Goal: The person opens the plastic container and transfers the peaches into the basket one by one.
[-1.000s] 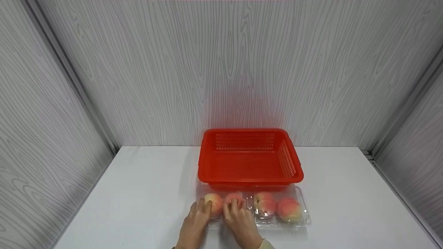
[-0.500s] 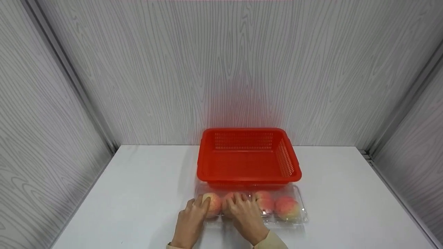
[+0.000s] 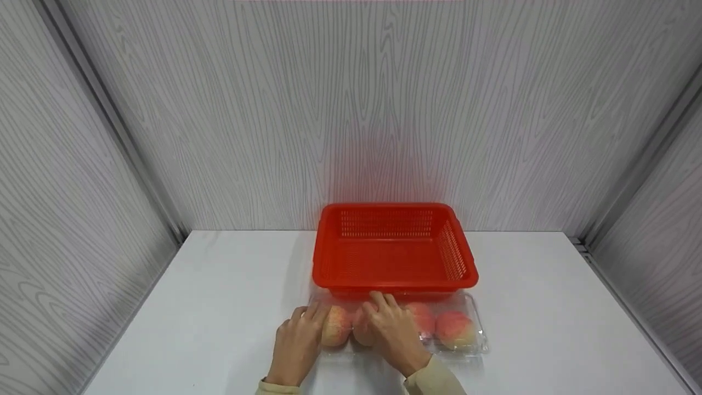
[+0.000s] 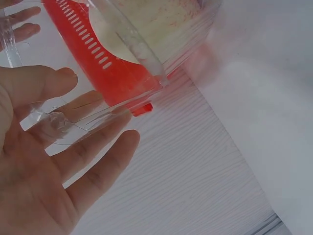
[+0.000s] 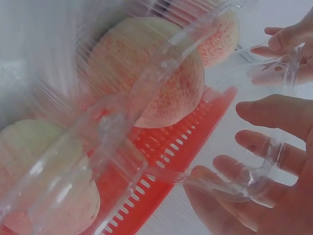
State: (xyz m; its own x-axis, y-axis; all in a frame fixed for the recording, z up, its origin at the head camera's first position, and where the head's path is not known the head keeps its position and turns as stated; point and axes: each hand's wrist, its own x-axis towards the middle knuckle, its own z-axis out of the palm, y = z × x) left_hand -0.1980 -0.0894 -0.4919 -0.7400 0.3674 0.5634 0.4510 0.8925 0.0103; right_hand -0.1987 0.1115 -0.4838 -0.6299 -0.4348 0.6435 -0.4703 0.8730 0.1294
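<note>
Left hand [image 3: 298,341] and right hand [image 3: 396,336], fingers loosely extended, are at a clear plastic box [image 3: 478,329] of round pink-yellow peaches [image 3: 455,330], lower centre of the head view, below a red slotted plastic basket [image 3: 395,285]. White tabletop [image 3: 236,296] gives room either side; wrist views alone show fingers behind plastic.

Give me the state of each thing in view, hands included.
Red basket: upright, uncovered, nothing visible inside
Clear packaging: in front of the basket; cannot tell whether its lid is open
Peaches: four visible, in the packaging
Left hand: fingers extended, some seen through plastic
Right hand: fingers extended, some seen through plastic
</note>
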